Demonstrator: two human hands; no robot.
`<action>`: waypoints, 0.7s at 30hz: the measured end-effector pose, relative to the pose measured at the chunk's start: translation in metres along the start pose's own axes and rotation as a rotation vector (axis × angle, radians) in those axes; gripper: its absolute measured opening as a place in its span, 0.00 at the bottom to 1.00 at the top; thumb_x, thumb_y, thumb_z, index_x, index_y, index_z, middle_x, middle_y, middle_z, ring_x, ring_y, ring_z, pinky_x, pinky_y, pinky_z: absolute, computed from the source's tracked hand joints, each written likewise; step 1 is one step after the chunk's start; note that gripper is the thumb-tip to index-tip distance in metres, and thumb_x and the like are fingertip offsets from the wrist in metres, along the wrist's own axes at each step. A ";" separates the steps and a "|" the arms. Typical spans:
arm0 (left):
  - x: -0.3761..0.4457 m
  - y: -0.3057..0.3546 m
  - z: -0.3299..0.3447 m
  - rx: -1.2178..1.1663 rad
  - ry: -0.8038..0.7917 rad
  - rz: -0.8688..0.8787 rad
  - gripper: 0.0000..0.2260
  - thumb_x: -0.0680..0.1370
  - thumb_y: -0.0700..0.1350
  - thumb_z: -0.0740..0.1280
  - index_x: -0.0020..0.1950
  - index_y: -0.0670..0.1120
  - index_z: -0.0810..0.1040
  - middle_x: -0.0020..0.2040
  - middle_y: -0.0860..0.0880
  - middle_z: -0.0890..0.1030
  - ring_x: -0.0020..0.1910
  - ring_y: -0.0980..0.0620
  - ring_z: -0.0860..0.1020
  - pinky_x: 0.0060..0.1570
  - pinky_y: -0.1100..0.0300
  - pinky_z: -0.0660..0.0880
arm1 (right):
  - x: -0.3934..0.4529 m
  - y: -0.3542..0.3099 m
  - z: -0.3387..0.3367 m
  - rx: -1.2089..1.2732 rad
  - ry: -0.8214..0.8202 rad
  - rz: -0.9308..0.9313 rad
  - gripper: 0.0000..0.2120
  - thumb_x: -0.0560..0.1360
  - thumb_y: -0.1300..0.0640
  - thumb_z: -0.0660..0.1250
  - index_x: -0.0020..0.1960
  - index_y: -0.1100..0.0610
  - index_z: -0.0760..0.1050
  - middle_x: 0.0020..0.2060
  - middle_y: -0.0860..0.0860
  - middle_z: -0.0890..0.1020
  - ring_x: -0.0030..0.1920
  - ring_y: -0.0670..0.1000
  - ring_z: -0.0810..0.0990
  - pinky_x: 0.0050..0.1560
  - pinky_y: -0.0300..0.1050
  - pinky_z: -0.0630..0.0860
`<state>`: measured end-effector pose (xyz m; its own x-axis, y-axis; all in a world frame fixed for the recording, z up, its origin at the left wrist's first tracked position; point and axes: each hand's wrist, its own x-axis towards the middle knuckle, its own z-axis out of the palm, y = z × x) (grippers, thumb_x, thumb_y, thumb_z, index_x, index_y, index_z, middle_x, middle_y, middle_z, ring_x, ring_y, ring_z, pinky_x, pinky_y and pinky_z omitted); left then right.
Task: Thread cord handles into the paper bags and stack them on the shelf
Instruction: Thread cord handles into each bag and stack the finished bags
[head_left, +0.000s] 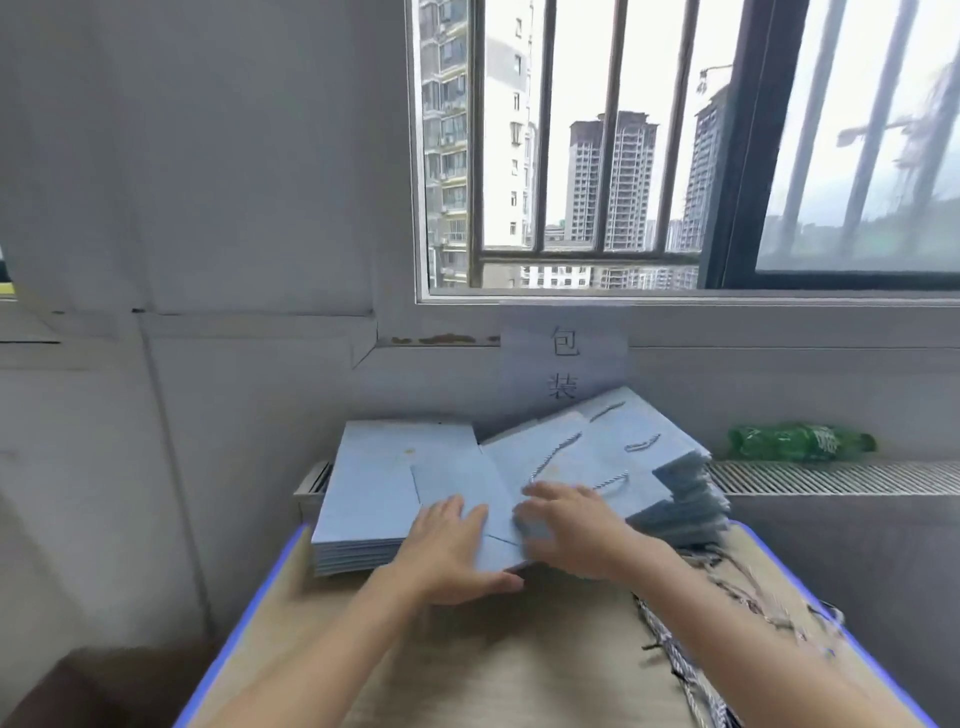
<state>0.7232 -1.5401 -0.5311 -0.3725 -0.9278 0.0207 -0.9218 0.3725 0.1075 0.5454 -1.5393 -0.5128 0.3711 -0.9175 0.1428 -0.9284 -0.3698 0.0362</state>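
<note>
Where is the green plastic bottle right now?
Head view, right side: the green bottle lies on the radiator grille below the window, right of the fanned paper bags.

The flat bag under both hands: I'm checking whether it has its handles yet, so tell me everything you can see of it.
The pale blue paper bag lies folded flat, a crease showing on its face, partly on the neat stack of bags at the table's far edge and overhanging its near side. The left hand rests flat on it, fingers straight; the right hand covers its right end, blurred. No cord handle shows on its visible part; that end is hidden.
</note>
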 end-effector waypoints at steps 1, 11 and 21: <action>0.004 0.000 0.000 -0.003 -0.002 0.028 0.38 0.73 0.67 0.63 0.75 0.48 0.58 0.74 0.44 0.58 0.73 0.46 0.57 0.70 0.55 0.55 | 0.000 -0.002 0.009 0.043 -0.059 -0.025 0.24 0.77 0.43 0.59 0.70 0.50 0.66 0.72 0.48 0.62 0.73 0.49 0.58 0.70 0.49 0.52; 0.041 -0.021 0.002 -0.015 0.071 -0.077 0.34 0.76 0.65 0.60 0.75 0.45 0.60 0.76 0.44 0.59 0.75 0.46 0.57 0.71 0.54 0.56 | 0.035 0.058 0.010 -0.210 -0.104 0.132 0.20 0.80 0.47 0.54 0.71 0.41 0.60 0.68 0.49 0.66 0.71 0.54 0.60 0.70 0.57 0.54; 0.018 -0.037 0.005 0.121 0.028 -0.037 0.25 0.81 0.56 0.55 0.75 0.45 0.59 0.74 0.44 0.62 0.72 0.46 0.61 0.69 0.52 0.62 | 0.038 0.030 0.002 -0.304 -0.156 0.247 0.15 0.77 0.51 0.54 0.58 0.54 0.73 0.56 0.54 0.76 0.57 0.58 0.74 0.57 0.53 0.64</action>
<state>0.7504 -1.5710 -0.5393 -0.3365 -0.9405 0.0466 -0.9417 0.3363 -0.0118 0.5317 -1.5856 -0.5085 0.1138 -0.9930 0.0332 -0.9446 -0.0977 0.3134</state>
